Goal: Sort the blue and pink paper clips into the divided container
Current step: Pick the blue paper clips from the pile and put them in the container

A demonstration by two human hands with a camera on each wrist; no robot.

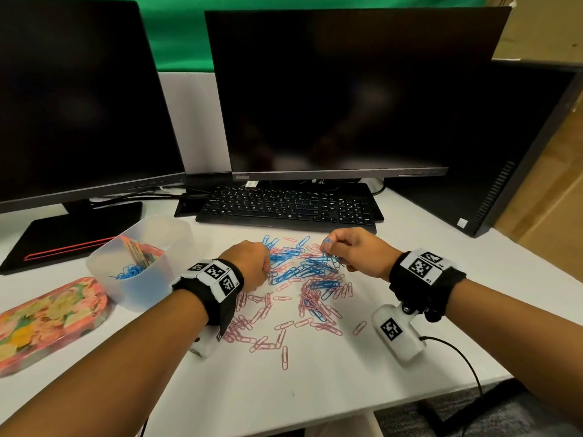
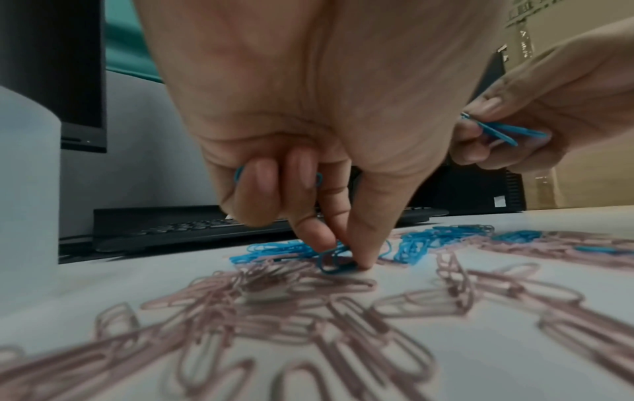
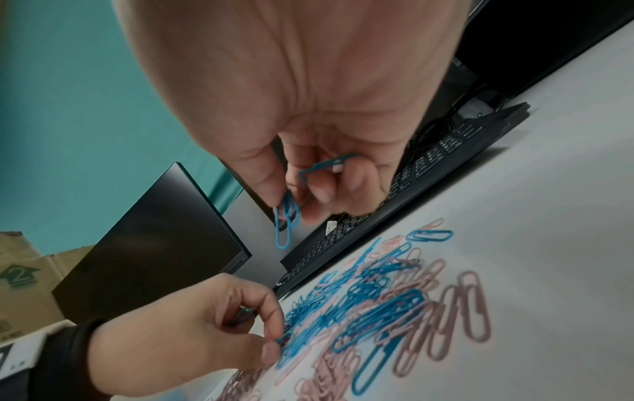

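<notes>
Blue paper clips (image 1: 303, 268) and pink paper clips (image 1: 262, 313) lie mixed in a heap on the white desk. My left hand (image 1: 252, 263) is down at the heap's left edge. Its thumb and forefinger pinch a blue clip (image 2: 334, 260) on the desk, and more blue clips (image 2: 319, 179) are tucked under its curled fingers. My right hand (image 1: 344, 250) hovers above the heap's far right, pinching several blue clips (image 3: 286, 222) that dangle from its fingertips. The translucent divided container (image 1: 138, 263) stands left of the heap, with blue clips (image 1: 127, 272) in its near compartment.
A black keyboard (image 1: 290, 206) lies just behind the heap, with two dark monitors (image 1: 347, 89) behind it and a computer tower (image 1: 492, 159) at right. A floral lid (image 1: 47, 320) rests at the near left. A cable (image 1: 457, 354) trails from the right wrist camera.
</notes>
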